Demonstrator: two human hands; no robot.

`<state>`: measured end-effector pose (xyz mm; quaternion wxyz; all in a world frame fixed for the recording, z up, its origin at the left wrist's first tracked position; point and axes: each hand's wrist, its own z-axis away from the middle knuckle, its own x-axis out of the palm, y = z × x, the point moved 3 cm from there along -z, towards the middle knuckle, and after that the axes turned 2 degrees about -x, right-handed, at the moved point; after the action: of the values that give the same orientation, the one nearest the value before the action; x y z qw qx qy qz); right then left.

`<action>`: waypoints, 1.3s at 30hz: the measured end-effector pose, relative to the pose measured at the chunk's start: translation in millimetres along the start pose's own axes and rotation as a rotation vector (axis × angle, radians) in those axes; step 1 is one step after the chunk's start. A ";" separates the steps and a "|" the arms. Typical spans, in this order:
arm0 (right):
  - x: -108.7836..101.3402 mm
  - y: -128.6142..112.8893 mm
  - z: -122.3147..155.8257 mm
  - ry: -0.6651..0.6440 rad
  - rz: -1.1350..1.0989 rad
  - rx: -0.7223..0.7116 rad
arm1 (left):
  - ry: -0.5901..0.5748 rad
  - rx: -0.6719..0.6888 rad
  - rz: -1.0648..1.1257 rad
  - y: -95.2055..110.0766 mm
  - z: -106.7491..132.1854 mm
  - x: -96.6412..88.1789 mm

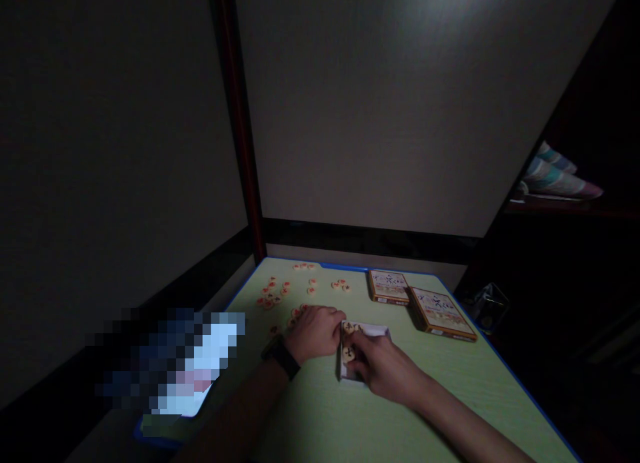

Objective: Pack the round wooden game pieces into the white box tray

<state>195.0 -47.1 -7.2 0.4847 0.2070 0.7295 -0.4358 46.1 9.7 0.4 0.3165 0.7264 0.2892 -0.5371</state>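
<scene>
A small white open box (376,330) lies on the green table, with several round xiangqi pieces (349,354) bearing dark characters in its left part. My left hand (316,328), with a dark band on the wrist, is closed at the box's left edge; its fingertips are partly hidden. Reaching in from the right, my right hand (383,366) has its thumb and fingers bent round a xiangqi piece inside the box. Loose xiangqi pieces with red characters (269,303) are scattered left of and behind my left hand, some partly covered by it.
Two printed boxes (389,286) (443,313) lie at the table's back right. A bright, pixelated screen-like object (200,376) is at the left edge. The blue-rimmed table (425,396) stands against a wall. Beyond its right edge is a dark shiny object (490,310).
</scene>
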 end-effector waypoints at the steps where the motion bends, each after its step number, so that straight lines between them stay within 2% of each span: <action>1: 0.3 0.4 0.1 0.003 0.005 -0.003 | 0.000 0.001 0.001 0.0 -0.1 0.2; 15: 1.6 -0.5 0.9 -0.013 0.024 0.013 | -0.011 -0.001 0.010 0.6 -0.9 -1.5; 28: -12.9 -2.7 2.1 0.034 -0.090 -0.057 | 0.018 -0.053 -0.015 -3.6 -0.5 0.6; 30: -19.8 -2.0 2.4 0.090 -0.105 -0.053 | 0.038 -0.134 -0.043 -8.5 -3.1 -1.6; 32: -26.3 3.4 2.0 0.189 -0.103 -0.020 | 0.076 -0.284 -0.090 -19.9 -6.1 -9.0; 36: -32.1 23.8 -0.2 0.401 -0.085 0.057 | 0.151 -0.611 -0.176 -57.3 -5.4 -36.4; 39: -31.4 39.0 -2.5 0.504 -0.068 0.089 | 0.121 -0.734 -0.214 -84.0 2.7 -54.0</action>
<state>235.9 -20.4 4.1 0.2632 0.3054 0.8139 -0.4183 -33.2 56.4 39.2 0.4801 0.5610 0.5544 -0.3840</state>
